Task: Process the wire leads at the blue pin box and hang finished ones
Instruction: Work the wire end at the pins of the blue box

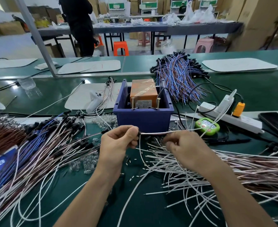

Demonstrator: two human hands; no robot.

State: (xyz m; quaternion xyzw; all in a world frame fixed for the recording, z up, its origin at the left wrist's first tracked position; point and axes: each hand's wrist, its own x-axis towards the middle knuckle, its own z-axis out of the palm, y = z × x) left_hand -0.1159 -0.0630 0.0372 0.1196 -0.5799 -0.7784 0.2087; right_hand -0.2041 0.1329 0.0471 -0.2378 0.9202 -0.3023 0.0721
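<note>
Many white wires [176,177] under right hand [184,148], grip unclear | left hand [117,145] pinches wire lead [159,133] | blue pin box [143,119] behind

Premises: a factory assembly workshop. A long green-topped workbench [151,207] runs across the room, loaded with loose heaps of wire leads [41,154] in white, brown and blue. A further bundle of blue and orange leads [180,76] lies behind the blue pin box [143,119]. A power strip [230,117] and a green timer [207,126] sit on the bench. Beyond are long grey tables [135,28] carrying bagged parts, plastic stools [120,48], stacked cardboard cartons [265,22], and a person [79,22] standing beside a table.
</note>
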